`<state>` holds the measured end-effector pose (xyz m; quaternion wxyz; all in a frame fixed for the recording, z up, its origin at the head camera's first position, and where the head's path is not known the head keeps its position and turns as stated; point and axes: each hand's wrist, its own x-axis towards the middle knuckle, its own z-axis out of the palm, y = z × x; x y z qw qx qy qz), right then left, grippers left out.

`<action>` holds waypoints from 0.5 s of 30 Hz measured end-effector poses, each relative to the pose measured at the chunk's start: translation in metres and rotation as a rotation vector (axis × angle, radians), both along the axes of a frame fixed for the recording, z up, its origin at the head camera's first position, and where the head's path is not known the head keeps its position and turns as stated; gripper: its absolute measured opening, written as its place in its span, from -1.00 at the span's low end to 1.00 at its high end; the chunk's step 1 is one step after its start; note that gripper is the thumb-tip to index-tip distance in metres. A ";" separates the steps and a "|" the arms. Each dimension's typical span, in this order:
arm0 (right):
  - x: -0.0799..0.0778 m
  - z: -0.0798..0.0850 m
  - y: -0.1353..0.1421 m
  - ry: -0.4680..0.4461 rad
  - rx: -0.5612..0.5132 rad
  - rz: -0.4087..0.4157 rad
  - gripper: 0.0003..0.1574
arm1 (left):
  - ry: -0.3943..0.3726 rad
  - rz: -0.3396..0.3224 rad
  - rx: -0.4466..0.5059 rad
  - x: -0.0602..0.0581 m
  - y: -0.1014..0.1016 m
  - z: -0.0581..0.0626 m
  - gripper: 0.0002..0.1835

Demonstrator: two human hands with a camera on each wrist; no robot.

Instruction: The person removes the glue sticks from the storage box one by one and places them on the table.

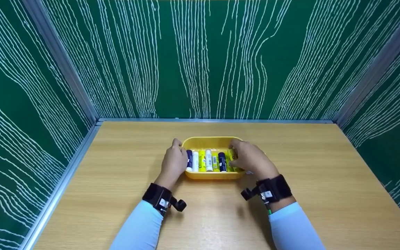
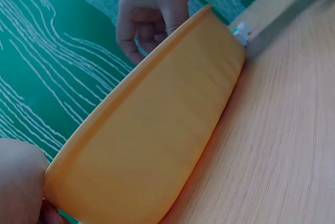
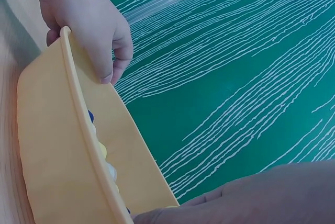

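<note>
A yellow plastic tray (image 1: 214,176) sits on the table, with a row of several glue sticks (image 1: 209,160), navy, white and yellow, lying side by side in it. My left hand (image 1: 175,160) grips the tray's left end, thumb over the rim; the right wrist view also shows this left hand (image 3: 89,30) at the rim. At the tray's right end, my right hand (image 1: 253,158) reaches inside, thumb and fingers about the ends of a yellow glue stick (image 1: 233,154) that they partly cover. From the left wrist view, this right hand (image 2: 154,14) has curled fingers above the far rim.
A small white item (image 2: 242,33) lies on the wooden table (image 1: 130,146) just beyond the tray's right end. Green panels with white wavy lines (image 1: 186,62) close off the back and both sides, and a metal strip (image 1: 217,121) runs along the rear edge.
</note>
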<state>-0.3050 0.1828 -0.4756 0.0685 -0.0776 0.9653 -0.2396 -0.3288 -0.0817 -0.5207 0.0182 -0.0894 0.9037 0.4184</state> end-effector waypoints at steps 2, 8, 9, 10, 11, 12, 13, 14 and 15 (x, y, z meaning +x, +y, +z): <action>0.001 0.000 -0.001 -0.013 0.006 -0.008 -0.28 | -0.001 -0.002 -0.001 0.000 0.000 0.000 -0.66; 0.002 0.001 -0.002 -0.001 0.024 -0.013 -0.33 | 0.010 -0.009 -0.008 0.001 0.000 0.000 -0.65; 0.001 0.001 -0.001 0.010 0.026 -0.007 -0.35 | 0.013 -0.012 -0.010 0.001 0.000 0.000 -0.65; 0.001 0.001 -0.001 0.022 0.027 0.001 -0.36 | 0.016 -0.014 -0.013 0.001 0.000 0.000 -0.65; 0.000 0.001 0.000 0.035 0.023 0.009 -0.38 | 0.019 -0.016 -0.015 0.001 0.000 -0.001 -0.65; 0.000 0.002 0.001 0.048 0.017 0.016 -0.39 | 0.022 -0.018 -0.017 0.001 -0.001 -0.001 -0.65; -0.001 0.002 0.002 0.061 0.008 0.023 -0.40 | 0.026 -0.020 -0.020 0.001 -0.001 -0.001 -0.65; -0.001 0.004 0.003 0.070 -0.006 0.028 -0.41 | 0.027 -0.021 -0.022 0.001 -0.001 -0.001 -0.65; -0.002 0.005 0.005 0.075 -0.021 0.027 -0.42 | 0.028 -0.021 -0.023 0.001 -0.001 -0.002 -0.65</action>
